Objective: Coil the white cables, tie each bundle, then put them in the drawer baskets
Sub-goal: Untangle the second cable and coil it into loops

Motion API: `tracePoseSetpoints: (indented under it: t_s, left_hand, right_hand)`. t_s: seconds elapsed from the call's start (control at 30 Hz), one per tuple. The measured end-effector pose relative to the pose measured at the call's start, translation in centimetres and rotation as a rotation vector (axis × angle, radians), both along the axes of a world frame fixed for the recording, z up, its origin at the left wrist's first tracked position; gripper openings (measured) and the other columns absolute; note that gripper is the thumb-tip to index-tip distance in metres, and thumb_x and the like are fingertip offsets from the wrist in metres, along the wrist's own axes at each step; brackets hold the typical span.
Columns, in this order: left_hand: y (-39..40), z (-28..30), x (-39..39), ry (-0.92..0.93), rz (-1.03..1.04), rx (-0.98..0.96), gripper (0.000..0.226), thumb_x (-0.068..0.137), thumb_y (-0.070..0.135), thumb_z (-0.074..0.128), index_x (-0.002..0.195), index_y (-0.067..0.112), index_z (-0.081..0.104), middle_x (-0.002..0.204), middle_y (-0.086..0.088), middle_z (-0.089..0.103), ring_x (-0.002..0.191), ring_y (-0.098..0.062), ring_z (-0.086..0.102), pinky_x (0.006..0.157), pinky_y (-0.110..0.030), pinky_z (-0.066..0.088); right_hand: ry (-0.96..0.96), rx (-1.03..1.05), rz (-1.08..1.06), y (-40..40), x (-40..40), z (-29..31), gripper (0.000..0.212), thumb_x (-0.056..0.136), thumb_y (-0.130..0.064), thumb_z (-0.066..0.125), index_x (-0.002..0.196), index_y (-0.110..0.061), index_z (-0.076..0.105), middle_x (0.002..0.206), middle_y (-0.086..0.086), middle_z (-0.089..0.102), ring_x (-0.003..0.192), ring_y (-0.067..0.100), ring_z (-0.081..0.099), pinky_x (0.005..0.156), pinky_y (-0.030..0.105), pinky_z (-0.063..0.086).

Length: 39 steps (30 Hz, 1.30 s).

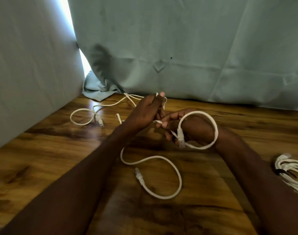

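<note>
Both hands raised over the wooden worktop (48, 167), meeting near centre. Left hand (150, 111) reaching in from 7 o'clock, fingers curled and pinching a stretch of white cable (155, 157) near its fingertips at 12 o'clock. Right hand (183, 126) coming in from 4 o'clock, fingers curled round a single loop of the same cable (212, 122), which rings the wrist; plug end (181, 138) hanging at the loop's 8 o'clock side. Rest of that cable trailing down onto the worktop in an S-curve toward 6 o'clock, ending in a second plug (139, 177). Another loose white cable (87, 116) lying at 10 o'clock, partly looped. Coiled bundle (290, 170) at 3 o'clock by the frame edge. Pale green curtain (187, 48) hanging behind, at 12 o'clock.
</note>
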State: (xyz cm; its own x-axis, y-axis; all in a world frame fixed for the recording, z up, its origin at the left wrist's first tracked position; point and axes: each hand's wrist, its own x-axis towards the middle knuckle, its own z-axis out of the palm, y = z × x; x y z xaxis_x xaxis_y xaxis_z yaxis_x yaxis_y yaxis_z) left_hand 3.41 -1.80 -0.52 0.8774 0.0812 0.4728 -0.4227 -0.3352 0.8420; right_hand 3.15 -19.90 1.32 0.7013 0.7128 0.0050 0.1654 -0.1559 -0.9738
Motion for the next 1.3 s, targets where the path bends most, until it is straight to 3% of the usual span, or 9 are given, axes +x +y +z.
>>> tracePoseSetpoints:
  t_s: [0.13,0.3,0.43,0.53,0.63,0.73,0.97,1.17,1.3]
  left_hand:
    - [-0.5,-0.5,-0.1,0.045,-0.054,0.153,0.062,0.109,0.045,0.040,0.066,0.002,0.051,0.052,-0.012,0.050,0.044,-0.018,0.045,0.049,-0.027,0.033]
    - [-0.3,0.0,-0.4,0.228,-0.181,-0.128,0.052,0.109,0.032,0.041,0.063,0.010,0.049,0.042,-0.006,0.031,0.032,-0.011,0.023,0.040,-0.016,0.018]
    - [0.5,0.4,-0.2,0.396,-0.337,-0.246,0.052,0.107,0.048,0.036,0.071,0.012,0.049,0.041,-0.001,0.024,0.031,-0.011,0.014,0.041,-0.016,0.012]
    - [0.3,1.0,-0.5,0.494,-0.563,-0.378,0.055,0.102,0.061,0.035,0.073,0.015,0.046,0.039,0.004,0.022,0.031,-0.011,0.010,0.041,-0.025,0.004]
    - [0.2,1.7,-0.9,0.453,-0.679,-0.487,0.046,0.104,0.050,0.039,0.072,0.017,0.044,0.037,0.007,0.024,0.032,-0.012,0.007,0.041,-0.028,0.007]
    - [0.2,2.2,-0.9,0.409,-0.750,-0.637,0.041,0.104,0.041,0.040,0.069,0.019,0.044,0.034,0.007,0.027,0.030,-0.013,0.009,0.037,-0.023,0.012]
    - [0.1,2.2,-0.5,0.407,-0.751,-0.768,0.041,0.108,0.038,0.033,0.072,0.020,0.040,0.033,0.007,0.030,0.024,-0.008,0.019,0.035,-0.019,0.017]
    - [0.3,2.4,-0.3,0.354,-0.698,-0.929,0.038,0.108,0.035,0.032,0.074,0.021,0.037,0.033,0.007,0.030,0.024,-0.008,0.025,0.035,-0.020,0.023]
    - [0.7,1.7,0.3,0.292,-0.539,-1.106,0.038,0.109,0.033,0.028,0.074,0.020,0.036,0.034,0.006,0.031,0.025,-0.007,0.030,0.034,-0.020,0.029]
  right_hand:
    - [0.213,0.055,0.110,-1.5,0.2,1.1,0.030,0.092,-0.021,0.059,0.111,-0.003,0.074,0.083,0.012,0.071,0.049,0.011,0.053,0.043,0.021,0.042]
    - [0.587,0.594,0.142,-2.9,2.1,1.0,0.033,0.088,-0.009,0.050,0.103,-0.011,0.078,0.090,0.002,0.070,0.057,0.006,0.057,0.047,0.018,0.043]
    - [0.545,0.829,0.136,-3.8,3.0,1.4,0.034,0.102,-0.022,0.047,0.129,-0.012,0.065,0.119,0.004,0.068,0.094,0.012,0.066,0.064,0.020,0.048]
    - [0.544,0.862,-0.084,-2.6,2.8,1.0,0.023,0.101,-0.033,0.059,0.111,-0.017,0.070,0.110,0.003,0.070,0.088,0.010,0.065,0.065,0.021,0.046]
    - [0.465,0.682,-0.355,-1.9,2.8,0.4,0.015,0.098,-0.033,0.067,0.091,-0.020,0.069,0.089,-0.002,0.069,0.072,0.008,0.061,0.054,0.020,0.040]
    - [0.037,0.248,-0.662,-1.5,2.9,-0.7,0.016,0.093,-0.035,0.076,0.090,-0.019,0.072,0.085,-0.001,0.075,0.076,0.012,0.065,0.058,0.026,0.046]
    - [-0.922,0.055,-0.763,-0.2,2.6,-1.9,0.039,0.088,-0.023,0.080,0.122,-0.022,0.060,0.125,0.000,0.057,0.112,0.013,0.057,0.090,0.027,0.046]
    - [-0.456,0.166,-0.577,-0.4,2.0,-1.4,0.015,0.095,0.008,0.060,0.101,-0.005,0.064,0.084,0.008,0.073,0.062,0.007,0.070,0.049,0.021,0.052]
    - [-0.597,-0.113,-0.365,0.7,1.7,-2.1,0.017,0.098,-0.005,0.066,0.099,-0.020,0.073,0.088,-0.007,0.074,0.061,0.006,0.067,0.055,0.012,0.047]
